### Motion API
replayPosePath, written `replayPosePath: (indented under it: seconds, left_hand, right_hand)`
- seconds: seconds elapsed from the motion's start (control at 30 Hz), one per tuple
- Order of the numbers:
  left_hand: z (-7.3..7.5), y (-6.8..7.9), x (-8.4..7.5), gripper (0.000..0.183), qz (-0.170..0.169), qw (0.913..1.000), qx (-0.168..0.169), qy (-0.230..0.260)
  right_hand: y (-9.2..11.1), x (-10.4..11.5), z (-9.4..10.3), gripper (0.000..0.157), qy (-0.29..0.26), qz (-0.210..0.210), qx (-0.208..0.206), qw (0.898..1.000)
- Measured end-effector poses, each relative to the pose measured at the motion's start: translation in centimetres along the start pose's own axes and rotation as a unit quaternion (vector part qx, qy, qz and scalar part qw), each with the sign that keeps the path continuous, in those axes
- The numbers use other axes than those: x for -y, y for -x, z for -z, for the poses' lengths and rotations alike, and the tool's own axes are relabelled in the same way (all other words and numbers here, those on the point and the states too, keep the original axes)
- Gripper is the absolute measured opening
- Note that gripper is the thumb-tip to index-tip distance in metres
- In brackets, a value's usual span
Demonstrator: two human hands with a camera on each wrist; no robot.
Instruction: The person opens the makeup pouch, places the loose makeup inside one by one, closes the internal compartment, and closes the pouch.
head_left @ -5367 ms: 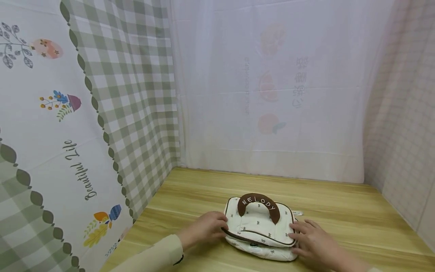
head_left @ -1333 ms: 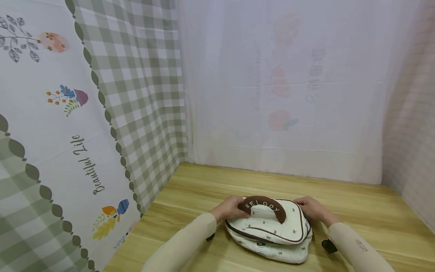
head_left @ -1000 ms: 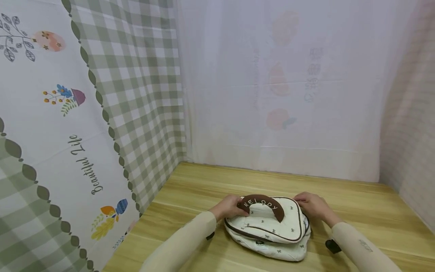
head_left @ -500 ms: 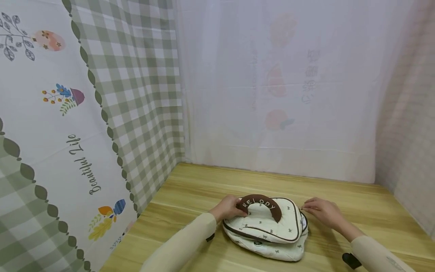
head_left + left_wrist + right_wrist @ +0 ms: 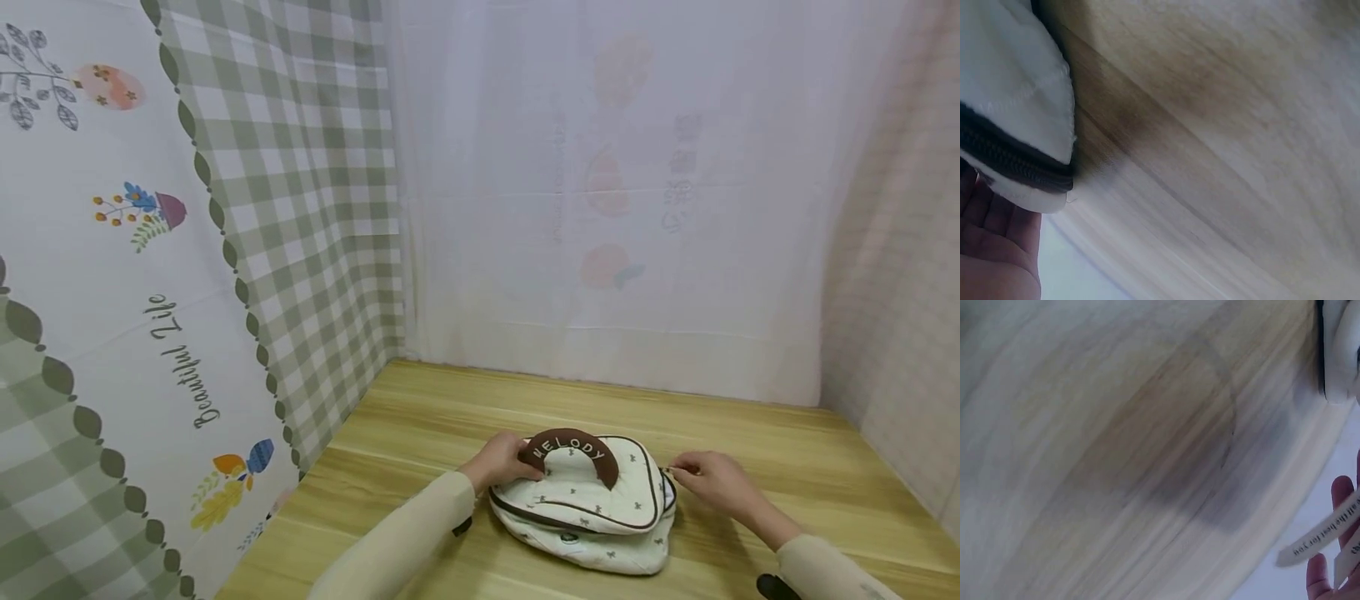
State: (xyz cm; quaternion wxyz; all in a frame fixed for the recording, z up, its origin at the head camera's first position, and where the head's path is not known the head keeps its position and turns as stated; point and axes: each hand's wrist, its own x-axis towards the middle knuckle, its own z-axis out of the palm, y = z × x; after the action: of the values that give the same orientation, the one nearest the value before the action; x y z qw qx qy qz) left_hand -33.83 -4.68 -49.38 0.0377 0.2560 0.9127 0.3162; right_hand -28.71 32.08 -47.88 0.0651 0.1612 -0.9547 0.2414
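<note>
A white zip bag (image 5: pixel 637 492) with small bow prints and brown piping lies on the table. Its brown padded handle (image 5: pixel 567 444) reads MELODY. My left hand (image 5: pixel 501 461) grips the bag's left end beside the handle, thumb on top. In the left wrist view its fingers (image 5: pixel 997 219) curl under the fabric, below a dark zipper (image 5: pixel 1013 153). At the bag's back right corner my right hand (image 5: pixel 716 485) pinches a thin ribbon zipper pull. The right wrist view shows the ribbon's printed tails (image 5: pixel 1319 536) hanging at the fingers, apart from the bag's body (image 5: pixel 1341 356).
The wood-grain table (image 5: pixel 450 400) extends around the bag to the back and right. A green checked cloth (image 5: pixel 315 208) hangs on the left, with white curtain (image 5: pixel 487 250) behind. Black wrist straps (image 5: pixel 776 587) show under the cream sleeves.
Earlier both hands lay against the bag's sides. The left then took hold near the handle. The right went to the back corner, drew rightward off it with the ribbon, and dropped slightly nearer.
</note>
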Motion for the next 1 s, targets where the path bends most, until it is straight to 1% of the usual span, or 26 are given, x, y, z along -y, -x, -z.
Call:
replayPosePath:
  seconds: [0.1,0.2,0.3,0.37,0.4,0.47,0.53,0.57,0.63,0.8,0.87,1.0]
  left_hand:
    - [0.0,0.1,-0.1,0.02,0.007,1.0,0.004,0.003]
    - [0.0,0.2,-0.3,0.02,0.012,0.9999,0.005,0.0]
    - [0.1,0.3,-0.6,0.02,0.015,0.9999,0.003,-0.005]
    - [0.2,0.4,-0.7,0.02,0.015,0.9999,-0.001,-0.007]
    - [0.1,0.4,-0.7,0.02,0.016,0.9998,-0.002,-0.007]
    - [0.1,0.4,-0.7,0.019,0.012,0.9998,-0.008,-0.013]
    - [-0.1,0.4,-0.7,0.019,0.009,0.9997,-0.014,-0.02]
    - [-0.1,0.4,-0.7,0.019,0.007,0.9995,-0.018,-0.025]
    - [-0.2,0.4,-0.7,0.02,0.002,0.9991,-0.026,-0.035]
    - [-0.4,0.5,-0.7,0.021,-0.011,0.9969,-0.045,-0.064]
    - [-0.5,0.5,-0.7,0.021,-0.015,0.9962,-0.05,-0.07]
    - [-0.6,0.6,-0.9,0.021,-0.022,0.9957,-0.059,-0.068]
  right_hand:
    - [-0.1,0.2,-0.3,0.01,-0.009,-0.022,0.0,1.0]
    - [-0.2,0.1,-0.5,0.01,-0.008,-0.021,-0.005,1.0]
    - [-0.2,0.0,-0.6,0.008,0.015,0.014,-0.028,0.999]
    - [0.0,-0.2,-0.8,0.004,0.043,0.053,-0.061,0.996]
    - [0.1,-0.2,-0.8,0.002,0.06,0.072,-0.078,0.993]
    - [0.2,-0.3,-0.8,0.004,0.093,0.11,-0.112,0.983]
    - [0.5,-0.2,-0.8,0.007,0.118,0.133,-0.14,0.974]
    - [0.7,-0.1,-0.7,0.008,0.126,0.14,-0.145,0.971]
    - [1.2,0.2,-0.7,0.01,0.135,0.145,-0.155,0.968]
    - [3.2,1.3,-1.0,0.013,0.123,0.134,-0.166,0.969]
    - [4.0,1.7,-1.2,0.017,0.114,0.135,-0.177,0.968]
    - [5.1,2.3,-1.5,0.02,0.105,0.137,-0.196,0.965]
